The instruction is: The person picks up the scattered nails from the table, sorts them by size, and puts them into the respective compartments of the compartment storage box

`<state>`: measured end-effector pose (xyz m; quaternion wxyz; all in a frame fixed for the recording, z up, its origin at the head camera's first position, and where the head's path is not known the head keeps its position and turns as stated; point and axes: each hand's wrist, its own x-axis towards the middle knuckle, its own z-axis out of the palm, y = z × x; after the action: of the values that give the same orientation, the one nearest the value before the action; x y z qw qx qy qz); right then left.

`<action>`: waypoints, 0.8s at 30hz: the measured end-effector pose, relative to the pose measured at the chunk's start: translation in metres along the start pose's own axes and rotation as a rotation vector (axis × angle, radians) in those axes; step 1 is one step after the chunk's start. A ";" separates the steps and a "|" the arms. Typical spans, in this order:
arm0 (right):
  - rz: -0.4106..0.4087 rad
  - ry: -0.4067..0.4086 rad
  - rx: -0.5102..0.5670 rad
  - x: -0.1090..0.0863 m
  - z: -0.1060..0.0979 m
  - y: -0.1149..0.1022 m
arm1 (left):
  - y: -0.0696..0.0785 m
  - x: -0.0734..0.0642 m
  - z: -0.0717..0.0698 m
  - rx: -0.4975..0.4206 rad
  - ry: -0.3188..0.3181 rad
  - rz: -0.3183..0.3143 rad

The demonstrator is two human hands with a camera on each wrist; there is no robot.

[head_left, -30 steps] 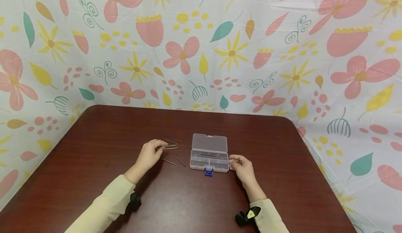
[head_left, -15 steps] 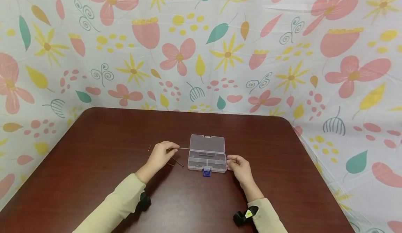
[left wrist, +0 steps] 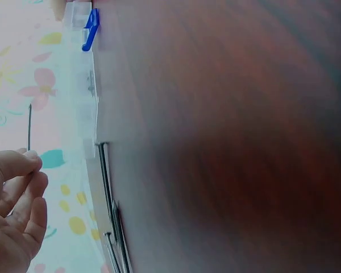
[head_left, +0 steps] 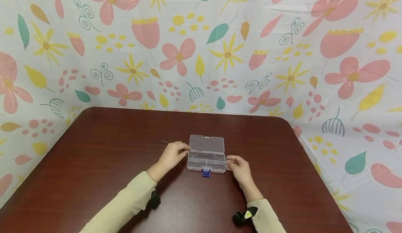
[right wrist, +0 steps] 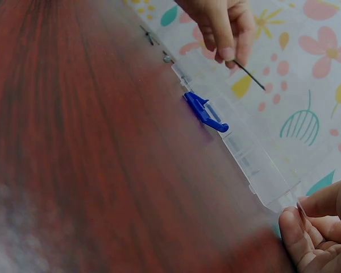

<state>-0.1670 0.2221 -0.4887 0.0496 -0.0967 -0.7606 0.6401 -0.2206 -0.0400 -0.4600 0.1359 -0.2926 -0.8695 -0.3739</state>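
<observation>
A clear plastic compartment box [head_left: 216,170] lies on the table with its lid [head_left: 207,143] folded back and its blue latch [head_left: 206,173] toward me. My left hand [head_left: 170,157] pinches a long thin nail [left wrist: 29,128] between thumb and fingers; its point extends over the box in the right wrist view. The nail's head is hidden in the fingers. At the box's right end, my right hand [head_left: 240,172] holds the corner between thumb and fingers. Several loose nails [left wrist: 107,182] lie left of the box, partly covered by my left hand in the head view.
The dark red-brown table [head_left: 194,205] extends around the box on all sides. Behind it hangs a flower-patterned cloth [head_left: 201,51]. Small dark pieces [head_left: 197,166] lie inside the box's front left compartment.
My left hand has moved right from the loose nails to the box's left edge, carrying a nail. My right hand stays at the box's right end.
</observation>
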 end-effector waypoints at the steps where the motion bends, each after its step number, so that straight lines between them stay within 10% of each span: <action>1: 0.001 0.000 0.000 0.000 0.000 0.000 | 0.001 0.001 0.001 0.006 -0.003 0.004; 24: 0.001 -0.002 0.007 -0.001 0.000 -0.001 | 0.015 0.013 0.024 0.142 -0.162 0.081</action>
<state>-0.1663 0.2219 -0.4872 0.0488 -0.0964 -0.7582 0.6430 -0.2223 -0.0088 -0.4617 0.1009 -0.3464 -0.8894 -0.2806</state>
